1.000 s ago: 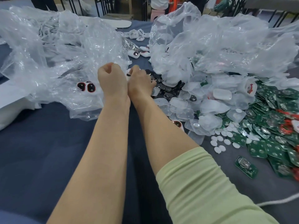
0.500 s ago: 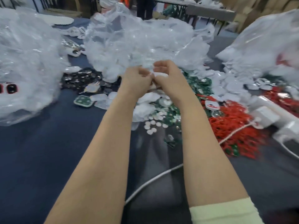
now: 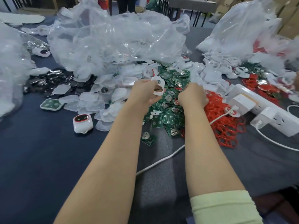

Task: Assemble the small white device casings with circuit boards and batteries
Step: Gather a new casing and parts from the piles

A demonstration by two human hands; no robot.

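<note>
My left hand (image 3: 144, 92) grips a white casing (image 3: 159, 86); circuit boards (image 3: 168, 110) lie under my right hand (image 3: 192, 94), whose grasp I cannot tell.

Your right hand (image 3: 192, 94) hides its fingers (sunk among the circuit boards (image 3: 168, 118)), so its grip cannot be told.

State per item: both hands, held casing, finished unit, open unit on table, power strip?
left hand: grips white casing.
white casing: held above the circuit boards, tilted.
right hand: curled down into the circuit boards; grip hidden.
finished unit: closed, lying on table.
open unit: green board inside, uncovered.
power strip: adapters plugged in.
</note>
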